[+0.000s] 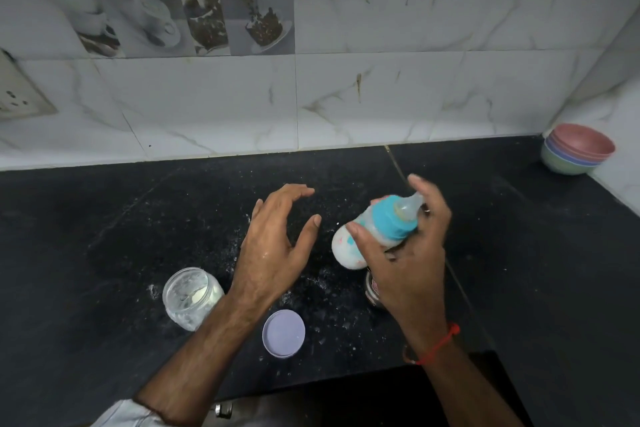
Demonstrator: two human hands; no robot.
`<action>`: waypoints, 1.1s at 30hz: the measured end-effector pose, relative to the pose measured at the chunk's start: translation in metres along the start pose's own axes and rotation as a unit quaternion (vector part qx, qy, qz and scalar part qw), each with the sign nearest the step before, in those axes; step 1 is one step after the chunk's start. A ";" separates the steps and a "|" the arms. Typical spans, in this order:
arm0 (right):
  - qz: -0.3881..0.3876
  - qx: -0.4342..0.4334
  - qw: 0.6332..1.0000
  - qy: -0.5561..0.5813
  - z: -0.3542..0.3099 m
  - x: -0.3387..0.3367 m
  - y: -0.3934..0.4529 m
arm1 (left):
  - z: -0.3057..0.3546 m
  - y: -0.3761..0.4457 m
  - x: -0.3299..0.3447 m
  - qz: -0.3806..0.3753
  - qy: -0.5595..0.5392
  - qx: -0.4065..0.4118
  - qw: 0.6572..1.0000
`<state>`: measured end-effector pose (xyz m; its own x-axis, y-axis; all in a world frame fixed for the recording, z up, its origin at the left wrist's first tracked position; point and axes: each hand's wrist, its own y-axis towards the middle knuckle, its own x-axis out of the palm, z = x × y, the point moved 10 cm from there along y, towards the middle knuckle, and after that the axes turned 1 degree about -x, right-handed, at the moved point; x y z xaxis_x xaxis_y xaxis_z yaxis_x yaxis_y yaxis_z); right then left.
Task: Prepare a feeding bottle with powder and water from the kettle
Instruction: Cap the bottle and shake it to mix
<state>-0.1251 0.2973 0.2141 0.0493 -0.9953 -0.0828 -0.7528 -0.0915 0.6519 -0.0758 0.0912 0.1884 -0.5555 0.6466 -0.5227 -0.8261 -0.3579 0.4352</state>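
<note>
Feeding bottle [372,232] gripped by right hand [405,253]; left hand [273,246] empty, spread

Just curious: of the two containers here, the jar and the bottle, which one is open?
The clear jar by the left forearm is open; its lilac lid lies beside it on the counter. The feeding bottle wears its teal cap and teat.

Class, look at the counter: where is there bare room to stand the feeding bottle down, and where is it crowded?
Free patches on the black counter: the wide left stretch between the wall and the open powder jar, and the right side toward the stacked bowls. Crowded: the near middle, with jar, lid, spilled powder, and a metal item under the right hand holding the bottle.
</note>
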 end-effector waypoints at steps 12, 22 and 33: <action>-0.025 -0.073 0.995 -0.056 -0.008 0.010 -0.008 | -0.009 -0.002 -0.001 0.006 -0.002 -0.028 1.000; -0.073 0.000 0.995 -0.069 0.012 0.020 -0.010 | -0.010 -0.002 -0.002 0.005 -0.005 -0.029 1.000; -0.076 -0.007 0.996 -0.054 0.012 0.013 -0.021 | -0.005 -0.001 0.001 -0.001 -0.004 -0.006 1.000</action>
<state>-0.1165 0.2864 0.1898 0.0905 -0.9612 -0.2607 -0.7331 -0.2415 0.6358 -0.0763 0.0892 0.1839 -0.5531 0.6522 -0.5183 -0.8283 -0.3642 0.4257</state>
